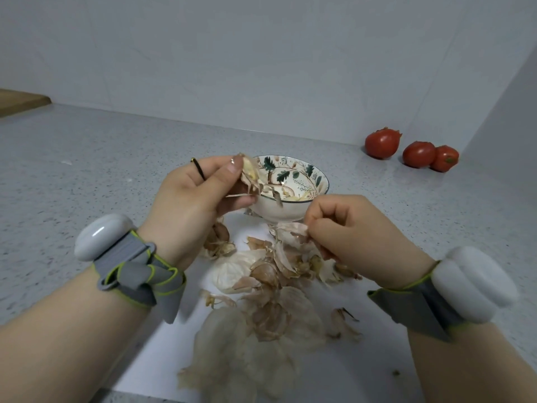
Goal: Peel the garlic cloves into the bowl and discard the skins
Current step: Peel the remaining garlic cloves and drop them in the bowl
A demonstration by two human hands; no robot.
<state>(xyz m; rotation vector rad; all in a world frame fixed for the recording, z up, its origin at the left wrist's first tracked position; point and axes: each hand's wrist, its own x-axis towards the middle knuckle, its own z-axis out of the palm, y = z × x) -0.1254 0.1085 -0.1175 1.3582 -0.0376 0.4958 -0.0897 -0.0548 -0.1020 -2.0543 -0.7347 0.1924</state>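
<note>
My left hand (197, 199) pinches a partly peeled garlic clove (250, 173) with loose skin hanging from it, just left of the patterned bowl (316, 177). Peeled cloves lie inside the bowl. My right hand (354, 231) pinches a strip of papery skin (290, 232) in front of the bowl, above the heap. A pile of garlic skins and unpeeled cloves (267, 286) lies on a white sheet (363, 359) between my wrists.
Three tomatoes (383, 142) sit at the back right near the wall corner. A wooden board (20, 104) lies at the far left edge of the speckled grey counter (87, 170). Both wrists carry white devices on grey straps.
</note>
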